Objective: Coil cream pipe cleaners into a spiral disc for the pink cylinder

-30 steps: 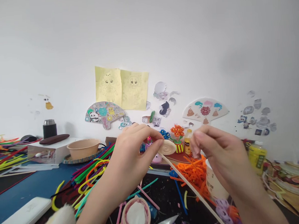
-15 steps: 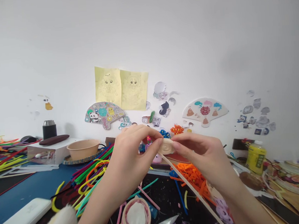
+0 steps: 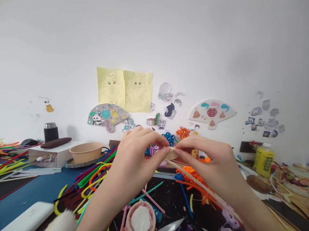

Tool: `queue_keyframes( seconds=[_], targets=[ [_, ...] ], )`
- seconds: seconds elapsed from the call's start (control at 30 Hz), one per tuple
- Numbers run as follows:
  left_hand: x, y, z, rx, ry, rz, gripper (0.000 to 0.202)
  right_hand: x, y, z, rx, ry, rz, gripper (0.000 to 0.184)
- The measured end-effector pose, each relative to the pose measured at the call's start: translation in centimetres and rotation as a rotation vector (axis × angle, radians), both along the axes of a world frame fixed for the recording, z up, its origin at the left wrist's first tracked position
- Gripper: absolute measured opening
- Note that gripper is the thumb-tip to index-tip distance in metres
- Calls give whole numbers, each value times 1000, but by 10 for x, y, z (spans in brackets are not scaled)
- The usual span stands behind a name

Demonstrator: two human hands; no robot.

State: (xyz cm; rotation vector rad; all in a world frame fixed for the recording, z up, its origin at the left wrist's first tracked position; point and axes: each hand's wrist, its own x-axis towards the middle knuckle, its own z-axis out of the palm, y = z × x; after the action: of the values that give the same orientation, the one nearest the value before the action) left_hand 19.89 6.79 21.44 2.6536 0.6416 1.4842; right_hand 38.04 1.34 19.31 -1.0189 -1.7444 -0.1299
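Between my two hands, raised over the middle of the desk, is a small cream coil (image 3: 173, 153) that looks wound from a pipe cleaner. Its long loose tail (image 3: 200, 185) slants down to the right, passing beneath my right wrist. My left hand (image 3: 143, 149) pinches the coil's left edge with thumb and forefinger. On the other side, my right hand (image 3: 207, 152) pinches it in the same way, and the fingertips of both hands nearly meet. Fingers cover much of the coil. Below lie scissors (image 3: 170, 229) and a pink-rimmed round container (image 3: 140, 219) with white inside.
Orange pipe-cleaner pieces (image 3: 192, 177) lie beyond my right hand. Colourful pipe cleaners (image 3: 91, 175) spread at left, near a tan bowl (image 3: 86, 152) and a white case (image 3: 25, 226). A yellow bottle (image 3: 264, 160) and a glass jar (image 3: 302, 179) stand at right.
The coil has tipped, so its spiral face no longer shows. My right hand has shifted slightly left, bringing its fingertips closer to those of my left hand.
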Motion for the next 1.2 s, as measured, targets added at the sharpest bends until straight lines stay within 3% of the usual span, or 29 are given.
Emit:
queue_keyframes(
  seconds=[0.33,0.67,1.2],
  targets=[
    [-2,2,-3,85,127,16,11,0,1,-4,159,-214,-47,11],
    [-1,0,-6,68,146,20,14,-3,2,-7,243,-216,-48,12],
    [0,0,-6,99,102,1,15,-4,4,-5,247,-146,-4,13]
  ],
)
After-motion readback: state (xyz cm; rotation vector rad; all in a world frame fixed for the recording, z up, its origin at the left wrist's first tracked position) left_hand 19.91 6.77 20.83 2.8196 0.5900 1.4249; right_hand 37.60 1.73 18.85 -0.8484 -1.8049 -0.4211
